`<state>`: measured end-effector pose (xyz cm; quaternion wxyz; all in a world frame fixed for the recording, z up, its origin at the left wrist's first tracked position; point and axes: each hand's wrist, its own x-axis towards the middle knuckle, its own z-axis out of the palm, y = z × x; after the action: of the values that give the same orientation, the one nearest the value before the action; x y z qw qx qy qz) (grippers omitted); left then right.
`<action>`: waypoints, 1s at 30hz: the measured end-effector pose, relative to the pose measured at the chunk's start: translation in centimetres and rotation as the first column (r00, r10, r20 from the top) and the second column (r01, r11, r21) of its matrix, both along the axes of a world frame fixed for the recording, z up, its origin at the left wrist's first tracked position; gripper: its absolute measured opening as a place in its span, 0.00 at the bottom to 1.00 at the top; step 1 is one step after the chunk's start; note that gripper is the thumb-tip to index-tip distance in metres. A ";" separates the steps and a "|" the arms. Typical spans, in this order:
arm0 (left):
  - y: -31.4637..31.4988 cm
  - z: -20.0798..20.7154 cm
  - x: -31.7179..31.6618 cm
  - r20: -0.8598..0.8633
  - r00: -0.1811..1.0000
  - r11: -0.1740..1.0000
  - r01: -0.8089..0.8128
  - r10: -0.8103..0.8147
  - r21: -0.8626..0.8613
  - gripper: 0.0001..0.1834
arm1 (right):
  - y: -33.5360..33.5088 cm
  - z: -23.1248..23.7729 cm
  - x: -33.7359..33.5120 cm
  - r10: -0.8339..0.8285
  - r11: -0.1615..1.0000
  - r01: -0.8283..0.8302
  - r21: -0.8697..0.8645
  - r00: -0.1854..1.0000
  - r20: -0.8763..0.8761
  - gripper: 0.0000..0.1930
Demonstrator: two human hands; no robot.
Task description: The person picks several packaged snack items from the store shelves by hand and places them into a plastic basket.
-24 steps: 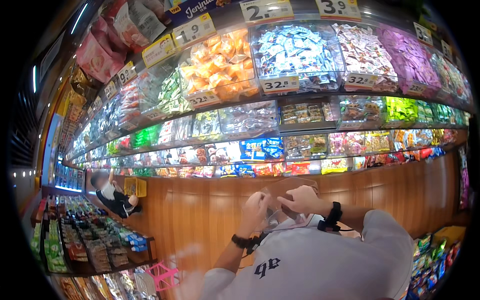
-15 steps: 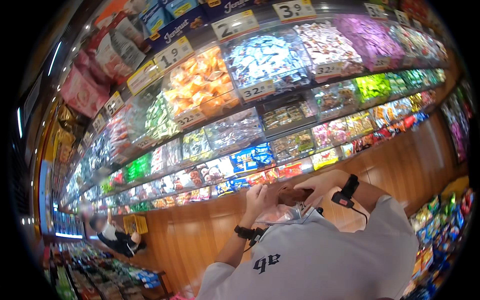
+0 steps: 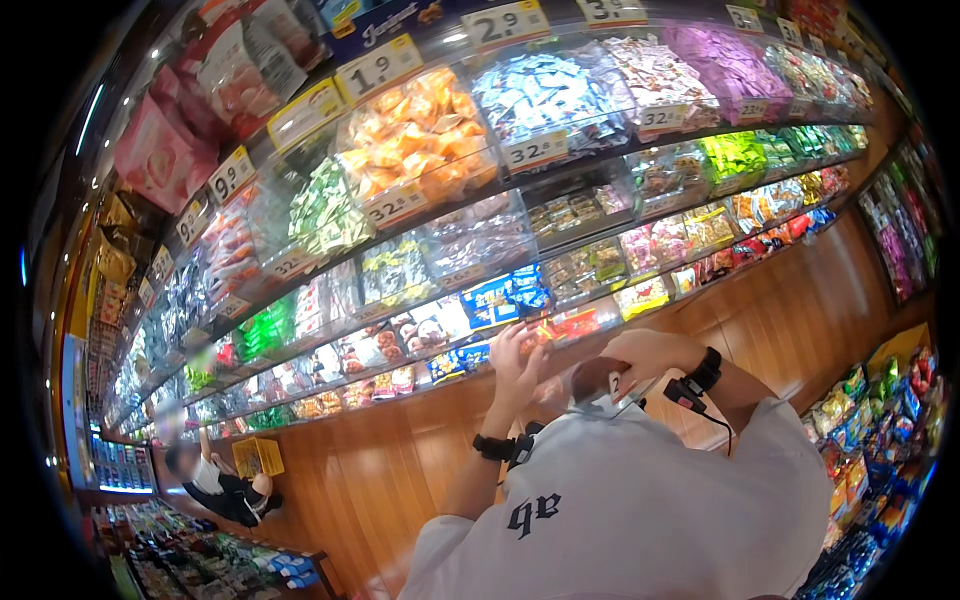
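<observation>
My left hand [image 3: 517,366] is raised in front of the lowest shelf, its fingers loosely bent and apart, with nothing visible in them. To its right, my right hand [image 3: 655,352] is curled over, fingers pointing down and left. A small white price card [image 3: 615,382] shows right under its fingers and appears gripped there; the fingertips are partly hidden. Beside the card is a dark brown shape [image 3: 588,378] that I cannot make out. Something clear and pinkish [image 3: 550,392] shows between the hands, close to my pale shirt. Both wrists wear black straps with small devices.
Sloping shelves carry bins of wrapped sweets, among them orange ones [image 3: 415,135], blue-white ones [image 3: 550,95] and purple ones [image 3: 725,65]. Pink bags [image 3: 165,140] hang upper left. On the wooden floor [image 3: 370,470], a person [image 3: 225,485] crouches by a yellow crate [image 3: 258,457]. More packets [image 3: 850,470] stand lower right.
My left hand has risen toward the shelf, and its fingers have loosened from a closer curl. The right hand has stayed near the same place, while the card beneath it has shifted upward. The view has turned slightly.
</observation>
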<state>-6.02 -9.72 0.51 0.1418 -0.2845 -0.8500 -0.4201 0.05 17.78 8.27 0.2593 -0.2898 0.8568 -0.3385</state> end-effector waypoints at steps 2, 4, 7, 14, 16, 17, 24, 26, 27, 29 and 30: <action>-2.8 1.6 0.8 0.152 0.988 0.991 -0.008 -0.012 0.131 0.10 | -0.5 1.5 0.2 -0.004 0.998 0.009 0.063 0.997 -0.079 0.18; -6.6 1.2 1.3 0.300 0.952 0.954 -0.032 -0.062 0.298 0.09 | -0.6 2.6 0.7 -0.027 0.990 0.057 0.126 0.974 -0.224 0.19; -11.6 3.3 3.6 0.462 0.887 0.925 -0.168 -0.008 0.339 0.09 | -0.6 4.7 1.0 -0.147 0.983 0.181 0.029 0.871 -0.469 0.18; -19.0 1.2 8.0 0.545 0.808 0.822 -0.458 0.226 0.338 0.09 | -2.6 11.6 1.6 -0.150 0.939 0.260 0.226 0.899 -0.413 0.17; -20.2 0.8 8.8 0.568 0.787 0.806 -0.488 0.239 0.337 0.09 | -2.9 11.3 1.5 -0.131 0.938 0.251 0.239 0.895 -0.427 0.17; -20.5 0.7 9.1 0.579 0.778 0.797 -0.502 0.246 0.336 0.10 | -3.1 11.2 1.4 -0.134 0.921 0.293 0.255 0.855 -0.501 0.17; -20.6 0.9 10.6 0.568 0.767 0.778 -0.541 0.300 0.319 0.11 | -3.9 10.3 -0.9 -0.112 0.913 0.328 0.241 0.771 -0.626 0.18; -20.9 0.4 11.0 0.570 0.762 0.782 -0.544 0.307 0.304 0.12 | -4.2 10.5 -1.0 -0.089 0.912 0.321 0.256 0.763 -0.640 0.18; -21.0 0.5 11.2 0.569 0.760 0.779 -0.549 0.313 0.304 0.12 | -4.6 11.5 -0.8 -0.139 0.900 0.360 0.247 0.772 -0.620 0.18; -21.3 0.6 11.7 0.542 0.763 0.783 -0.558 0.353 0.275 0.13 | -4.9 11.8 -0.7 -0.185 0.888 0.394 0.238 0.778 -0.600 0.17; -21.4 0.5 12.0 0.540 0.763 0.782 -0.560 0.356 0.276 0.13 | -4.7 11.4 -0.7 -0.176 0.891 0.389 0.233 0.771 -0.612 0.17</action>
<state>5.94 -31.13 1.04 0.0951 0.0829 -0.7908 -0.5989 -0.69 13.12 19.70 -0.0198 -0.1936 0.9742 -0.1142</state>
